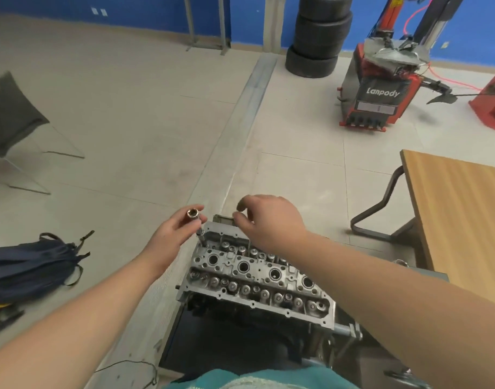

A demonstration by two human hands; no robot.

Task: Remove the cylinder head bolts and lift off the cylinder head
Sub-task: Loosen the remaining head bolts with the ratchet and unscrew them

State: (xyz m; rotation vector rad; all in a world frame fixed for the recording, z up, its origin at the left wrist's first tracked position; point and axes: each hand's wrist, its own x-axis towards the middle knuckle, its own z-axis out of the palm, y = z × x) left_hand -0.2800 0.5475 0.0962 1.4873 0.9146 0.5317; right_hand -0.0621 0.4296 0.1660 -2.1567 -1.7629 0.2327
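Left hand (172,234) grips a chrome socket (194,215) over the bare aluminium cylinder head (257,279); right hand (268,220) hovers loosely curled; red tyre machine (379,88) reads "Lanpody".

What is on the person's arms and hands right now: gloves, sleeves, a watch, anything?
Nothing shows on them. The left hand and the right hand are bare, without gloves, rings or a watch in view. Both forearms are uncovered to the frame's edge, with no sleeve visible. Teal clothing shows at the bottom edge.
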